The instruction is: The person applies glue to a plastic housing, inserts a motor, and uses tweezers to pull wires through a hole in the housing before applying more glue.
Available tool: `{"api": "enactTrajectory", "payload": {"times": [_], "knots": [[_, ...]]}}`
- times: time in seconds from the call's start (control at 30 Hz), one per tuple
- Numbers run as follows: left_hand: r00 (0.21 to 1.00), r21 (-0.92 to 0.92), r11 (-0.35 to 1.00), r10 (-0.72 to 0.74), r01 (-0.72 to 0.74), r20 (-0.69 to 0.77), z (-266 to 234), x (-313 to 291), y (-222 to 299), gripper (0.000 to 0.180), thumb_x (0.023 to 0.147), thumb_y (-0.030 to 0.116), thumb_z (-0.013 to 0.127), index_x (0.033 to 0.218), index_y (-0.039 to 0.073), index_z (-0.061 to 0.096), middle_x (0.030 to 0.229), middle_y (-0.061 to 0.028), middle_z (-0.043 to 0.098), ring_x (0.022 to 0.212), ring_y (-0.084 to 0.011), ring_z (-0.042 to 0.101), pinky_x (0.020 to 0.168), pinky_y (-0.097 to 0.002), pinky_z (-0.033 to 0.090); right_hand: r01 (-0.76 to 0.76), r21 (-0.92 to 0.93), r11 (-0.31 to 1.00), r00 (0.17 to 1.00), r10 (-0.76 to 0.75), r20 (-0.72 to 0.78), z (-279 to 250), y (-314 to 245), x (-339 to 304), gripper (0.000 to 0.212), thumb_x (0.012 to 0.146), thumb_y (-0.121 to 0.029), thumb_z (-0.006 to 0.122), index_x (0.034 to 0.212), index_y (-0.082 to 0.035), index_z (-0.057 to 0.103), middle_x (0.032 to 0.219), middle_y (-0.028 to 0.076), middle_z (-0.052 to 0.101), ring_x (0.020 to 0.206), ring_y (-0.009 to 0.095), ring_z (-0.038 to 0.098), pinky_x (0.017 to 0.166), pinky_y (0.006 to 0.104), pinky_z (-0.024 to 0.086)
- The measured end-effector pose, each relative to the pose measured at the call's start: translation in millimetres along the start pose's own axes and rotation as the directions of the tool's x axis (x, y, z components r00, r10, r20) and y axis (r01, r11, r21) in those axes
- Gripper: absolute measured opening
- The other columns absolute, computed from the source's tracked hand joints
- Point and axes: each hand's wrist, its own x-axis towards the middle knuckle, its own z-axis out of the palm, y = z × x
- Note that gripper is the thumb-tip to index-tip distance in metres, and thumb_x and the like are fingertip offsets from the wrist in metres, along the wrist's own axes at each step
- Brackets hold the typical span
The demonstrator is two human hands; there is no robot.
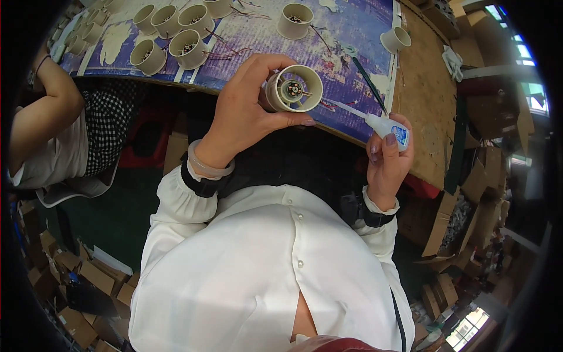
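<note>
My left hand (245,105) is wrapped round a cream plastic cylinder housing (315,88), its open end turned up toward me. Inside the ring sits a small round motor (292,90) on spokes, and thin wires come out at the side. In my right hand (389,158) is a small white glue bottle (384,125) with a blue label. Its long thin nozzle (347,108) points left toward the housing, with a gap between them.
Several similar housings (148,57) with wires stand on the purple-covered table (246,76). One housing (294,22) stands apart, and an empty-looking cup (396,39) sits at the right. A dark green stick (368,82) lies nearby. Another person's arm (50,105) is at the left; cardboard boxes (451,229) stand right.
</note>
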Motion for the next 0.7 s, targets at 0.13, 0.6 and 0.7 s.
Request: {"api": "enactTrajectory", "payload": {"times": [0.13, 0.6, 0.7], "knots": [[1.000, 0.011, 1.000, 0.012, -0.012, 0.002, -0.9, 0.0, 0.4, 0.064, 0.057, 0.020, 0.089, 0.109, 0.008, 0.055, 0.103, -0.0029, 0.058, 0.088, -0.0139, 0.059, 0.068, -0.0240, 0.049, 0.000, 0.004, 1.000, 1.000, 0.000, 0.005, -0.5, 0.6, -0.2, 0.045, 0.086, -0.027, 0.068, 0.117, -0.001, 0.047, 0.070, 0.002, 0.054, 0.056, 0.006, 0.048, 0.047, 0.0168, 0.034], [1.000, -0.039, 0.999, 0.024, -0.024, -0.005, 0.8, -1.4, -1.7, 0.063, 0.056, 0.020, 0.088, 0.110, 0.007, 0.057, 0.103, -0.0069, 0.058, 0.091, -0.0232, 0.060, 0.075, -0.0302, 0.050, -0.033, -0.013, 0.999, 0.999, 0.033, 0.010, 2.2, -7.8, -1.1, 0.042, 0.086, -0.026, 0.068, 0.116, -0.003, 0.049, 0.070, 0.002, 0.055, 0.057, 0.006, 0.049, 0.048, 0.0169, 0.034], [1.000, -0.043, 0.999, 0.011, -0.011, 0.002, 0.9, -1.9, -1.7, 0.064, 0.056, 0.019, 0.088, 0.110, 0.008, 0.057, 0.103, -0.0066, 0.058, 0.091, -0.0230, 0.060, 0.074, -0.0299, 0.050, -0.024, -0.051, 0.998, 1.000, 0.023, -0.018, 6.4, -8.7, -1.0, 0.044, 0.088, -0.028, 0.066, 0.117, -0.001, 0.048, 0.068, 0.002, 0.052, 0.053, 0.004, 0.043, 0.046, 0.0166, 0.031]]}}
